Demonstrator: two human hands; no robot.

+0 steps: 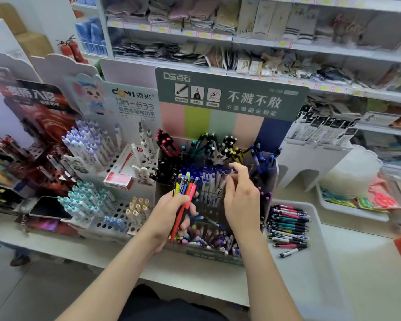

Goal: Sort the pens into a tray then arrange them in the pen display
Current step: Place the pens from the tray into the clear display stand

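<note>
On the far left of the white bench (83, 247) I see a dark red stand (33, 144) with pens poked into its holes. A black phone (48, 207) lies flat in front of it. Next comes a white stand (125, 205) full of holes. White pens with purple-blue tops (88, 144) stand at its back, and pens with teal tops (83, 202) stand at its front. A red box (120, 173) lies tilted on it.

My left grip (169, 214) is closed around a bunch of pens (183, 193). Yellow, blue, orange and red ones stick up out of the fist. It is held in front of the pen display (229, 98), the one with the green sign on top. That display is packed with pens, black, blue, pink and teal ones at the back and pale ones low at the front.

My right grip (241, 200) is over the middle of the display, with its fingers curled. It pinches a pale pen (223, 184) between thumb and finger. This part is blurry.

Just right of the display a white tray (315, 269) sits on the bench. A row of sorted pens (288, 225) lies side by side at its far end. One white pen (289, 252) lies a little apart from them.

Further right is a second white tray (357, 215) with bright packets in it. Shelves (252, 41) of folded cloth goods fill the back.
</note>
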